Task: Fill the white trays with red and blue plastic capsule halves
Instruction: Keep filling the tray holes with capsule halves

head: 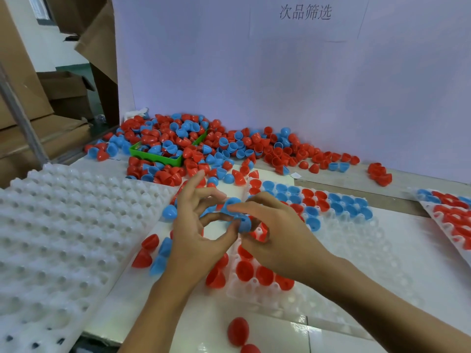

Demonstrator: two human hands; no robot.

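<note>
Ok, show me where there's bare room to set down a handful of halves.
Free: the white tabletop near the front edge, right of the loose red half, and the middle tray's empty cups right of the hands. Crowded: the pile around the green bin.

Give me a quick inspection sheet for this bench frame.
Surface: white table.
Job's things: centre tray partly filled with red and blue halves; empty tray stack at left; another tray at right edge; loose capsule pile at the back.
Clutter: green bin buried in the pile.
Hands: left hand and right hand both hold blue halves.
Cables: nothing seen.
Surroundings: cardboard boxes left, white backboard.
</note>
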